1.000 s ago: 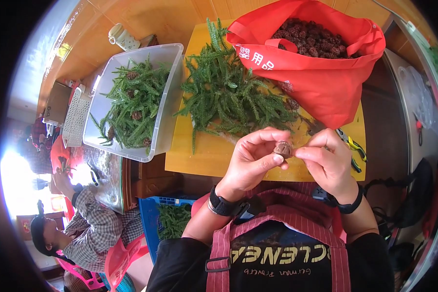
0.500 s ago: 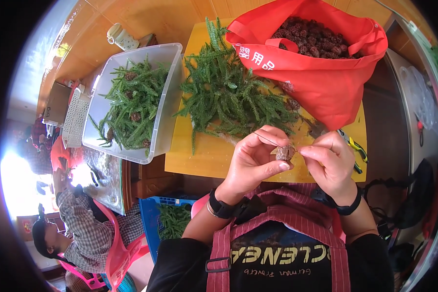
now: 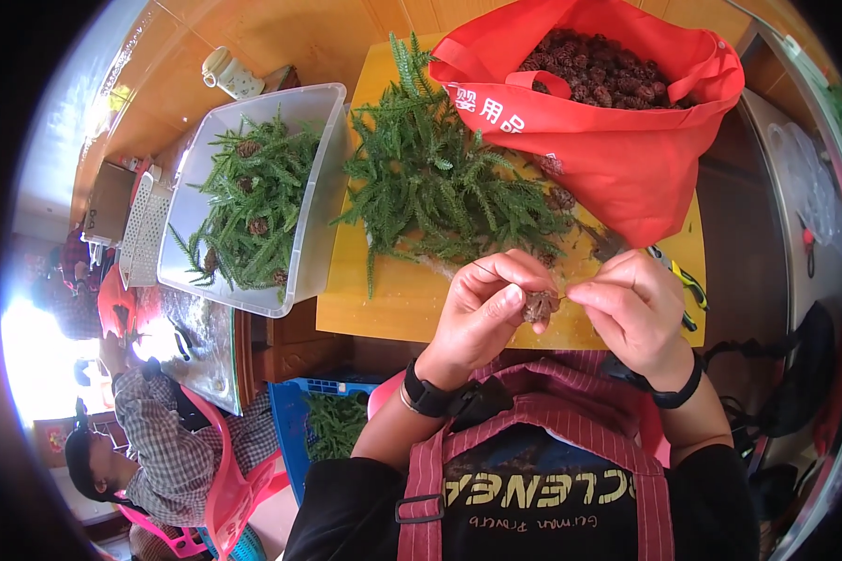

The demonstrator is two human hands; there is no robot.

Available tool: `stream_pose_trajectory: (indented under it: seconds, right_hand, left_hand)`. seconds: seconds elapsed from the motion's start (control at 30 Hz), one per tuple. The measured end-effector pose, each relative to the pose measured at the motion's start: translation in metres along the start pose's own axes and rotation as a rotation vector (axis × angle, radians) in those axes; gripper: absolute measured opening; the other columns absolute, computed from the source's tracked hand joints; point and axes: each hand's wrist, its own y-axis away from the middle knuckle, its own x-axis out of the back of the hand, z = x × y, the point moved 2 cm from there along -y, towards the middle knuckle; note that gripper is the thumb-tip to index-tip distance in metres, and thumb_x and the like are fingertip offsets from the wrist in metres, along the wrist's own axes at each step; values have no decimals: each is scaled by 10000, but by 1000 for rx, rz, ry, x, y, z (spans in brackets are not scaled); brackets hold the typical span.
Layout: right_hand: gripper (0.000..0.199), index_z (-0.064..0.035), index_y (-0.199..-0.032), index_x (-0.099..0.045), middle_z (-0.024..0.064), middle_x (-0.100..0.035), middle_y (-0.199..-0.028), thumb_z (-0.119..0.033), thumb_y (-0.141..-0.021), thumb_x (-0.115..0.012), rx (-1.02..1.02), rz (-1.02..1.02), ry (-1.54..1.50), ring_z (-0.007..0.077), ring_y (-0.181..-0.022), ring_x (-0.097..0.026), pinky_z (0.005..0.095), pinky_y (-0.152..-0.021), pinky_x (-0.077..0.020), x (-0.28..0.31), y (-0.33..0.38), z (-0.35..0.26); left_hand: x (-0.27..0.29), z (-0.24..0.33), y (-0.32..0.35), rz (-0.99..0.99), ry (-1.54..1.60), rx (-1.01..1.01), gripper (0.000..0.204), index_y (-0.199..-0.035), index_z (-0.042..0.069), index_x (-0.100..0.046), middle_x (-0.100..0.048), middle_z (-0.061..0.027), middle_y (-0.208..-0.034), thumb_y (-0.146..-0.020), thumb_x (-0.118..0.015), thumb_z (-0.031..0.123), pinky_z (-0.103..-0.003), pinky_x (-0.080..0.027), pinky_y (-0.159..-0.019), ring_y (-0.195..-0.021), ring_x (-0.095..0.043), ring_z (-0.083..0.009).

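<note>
Between the thumb and fingers of my left hand [image 3: 482, 313] is a small brown pine cone [image 3: 540, 307]. A thin dark wire sticks out above that hand toward the upper left. My right hand [image 3: 638, 309] is just right of the cone, its thumb and forefinger pinched together; whatever they hold is too small to make out. Both hands are over the front of the yellow board [image 3: 374, 313]. Beyond them lies a heap of green artificial fir sprigs [image 3: 449, 187], with a loose pine cone [image 3: 559, 198] at its right side.
A red bag [image 3: 617, 159] full of pine cones stands at the back right. Yellow-and-black pliers [image 3: 685, 290] lie beside my right hand. Left are a clear plastic bin [image 3: 326, 178] of sprigs with cones and a blue crate [image 3: 293, 439]. Another person [image 3: 164, 449] sits at far left.
My left hand has tilted the pine cone, and its thumb has moved up onto the cone. My right fingertips have drawn slightly away to the right.
</note>
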Motion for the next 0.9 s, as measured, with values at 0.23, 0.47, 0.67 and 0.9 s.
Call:
stream_pose_trajectory:
  seconds: [0.23, 0.47, 0.67, 0.9]
  right_hand:
    - [201, -88, -810, -649, 34, -541, -725, -46, -620, -697, 105, -158, 15, 205, -620, -555, 296, -514, -441, 10, -12, -1]
    - [148, -68, -803, -636, 43, -543, -751, -56, -661, -675, 196, -274, 65, 214, -637, -556, 304, -525, -443, 18, -26, -5]
    - [113, -36, -804, -621, 60, -526, -778, -52, -693, -638, 133, -398, 68, 211, -661, -541, 308, -540, -446, 22, -31, -2]
    - [360, -86, -1081, -606, 49, -496, -765, -58, -722, -605, 17, -544, 67, 201, -647, -531, 298, -548, -451, 18, -35, -9]
  left_hand:
    - [-5, 1, 0, -20, 76, 87, 226, -872, 24, -565, -541, -128, -847, -875, -586, 249, -246, -419, -518, -647, -513, -164]
    - [-1, 2, 1, -60, 104, 217, 219, -889, 7, -560, -543, -125, -858, -888, -563, 226, -244, -428, -528, -721, -570, -187]
    - [-6, 6, 3, 20, -5, 136, 114, -943, -9, -569, -598, -121, -980, -898, -543, 93, -263, -488, -663, -854, -631, -207]
    - [-10, 13, 4, 61, -273, 216, 180, -988, -36, -580, -631, -113, -913, -848, -611, 72, -243, -494, -645, -755, -625, -155]
